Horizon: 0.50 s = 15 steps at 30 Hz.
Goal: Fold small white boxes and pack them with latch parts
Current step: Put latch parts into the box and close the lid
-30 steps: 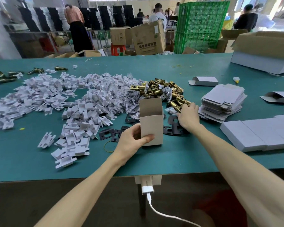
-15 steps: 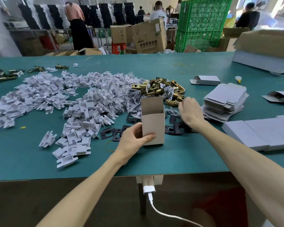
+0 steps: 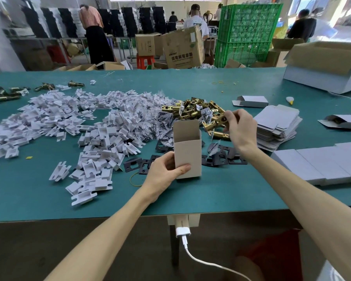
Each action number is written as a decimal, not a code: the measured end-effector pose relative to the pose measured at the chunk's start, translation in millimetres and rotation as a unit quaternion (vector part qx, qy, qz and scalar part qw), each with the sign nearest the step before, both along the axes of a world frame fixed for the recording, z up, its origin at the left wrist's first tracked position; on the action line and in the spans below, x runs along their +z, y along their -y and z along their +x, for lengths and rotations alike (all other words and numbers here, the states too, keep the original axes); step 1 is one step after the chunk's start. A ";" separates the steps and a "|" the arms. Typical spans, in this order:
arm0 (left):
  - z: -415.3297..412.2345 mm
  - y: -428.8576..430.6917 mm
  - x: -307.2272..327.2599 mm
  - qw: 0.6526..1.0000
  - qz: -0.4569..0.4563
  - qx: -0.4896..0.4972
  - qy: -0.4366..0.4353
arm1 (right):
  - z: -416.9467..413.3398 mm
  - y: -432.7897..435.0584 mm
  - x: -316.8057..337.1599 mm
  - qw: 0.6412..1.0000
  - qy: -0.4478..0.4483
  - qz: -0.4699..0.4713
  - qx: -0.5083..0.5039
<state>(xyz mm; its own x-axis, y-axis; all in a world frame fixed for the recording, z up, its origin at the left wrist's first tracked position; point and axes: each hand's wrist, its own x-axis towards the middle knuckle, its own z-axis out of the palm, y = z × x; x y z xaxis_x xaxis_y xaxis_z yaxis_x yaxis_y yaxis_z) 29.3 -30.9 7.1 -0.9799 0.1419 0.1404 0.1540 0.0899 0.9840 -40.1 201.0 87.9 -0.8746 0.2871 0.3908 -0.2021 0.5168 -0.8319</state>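
Right hand (image 3: 238, 128) pinches a brass cylindrical latch bolt (image 3: 214, 124) between curled fingers and thumb. It was low at the pile's edge half a second ago and is now raised just right of the box mouth. Left hand (image 3: 166, 169) grips the upright small open-topped cardboard box (image 3: 187, 151), thumb on the front face, box standing on the green table (image 3: 211, 197). Heap of brass latches (image 3: 190, 108) sits behind the box, black metal strike plates (image 3: 225, 158) beside it. Pick looks done; next is likely dropping the latch in.
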 end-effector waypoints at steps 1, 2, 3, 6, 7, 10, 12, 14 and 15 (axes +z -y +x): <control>0.0 0.1 -0.3 1.000 -0.001 0.000 0.001 | 5.9 1.0 8.0 1.000 -0.021 -0.014 -0.001; -0.4 0.3 -0.5 1.000 -0.003 0.001 0.002 | 11.7 2.2 17.2 0.999 -0.048 -0.022 -0.001; -0.8 0.5 -0.5 1.000 -0.004 0.002 0.003 | 17.6 3.9 27.4 0.997 -0.077 -0.026 0.000; -1.5 0.7 -0.4 1.000 -0.005 0.002 0.004 | 34.1 12.2 59.0 0.989 -0.142 -0.017 0.032; -1.3 0.9 -0.7 1.000 -0.005 0.002 0.005 | 38.6 16.5 66.6 0.987 -0.150 -0.002 0.051; -0.3 1.2 -1.2 1.000 -0.008 0.002 0.003 | 49.0 35.5 74.8 0.978 -0.151 0.104 0.104; 0.7 0.9 -0.9 1.000 -0.014 -0.002 -0.001 | 52.0 47.0 70.8 0.962 -0.141 0.197 0.123; 1.6 1.1 -0.6 1.000 -0.016 -0.006 -0.003 | 51.2 54.1 63.8 0.942 -0.133 0.281 0.125; 1.9 1.2 -0.4 1.000 -0.015 -0.007 -0.003 | 50.8 56.2 60.7 0.934 -0.129 0.310 0.123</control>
<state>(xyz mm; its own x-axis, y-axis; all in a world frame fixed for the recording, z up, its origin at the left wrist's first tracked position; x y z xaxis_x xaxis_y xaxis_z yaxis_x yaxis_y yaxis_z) 31.2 -32.0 6.7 -0.9769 0.1595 0.1420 0.1617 0.1179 0.9798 10.7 144.8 148.6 -0.7382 -0.2613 0.6219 -0.5306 0.7942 -0.2961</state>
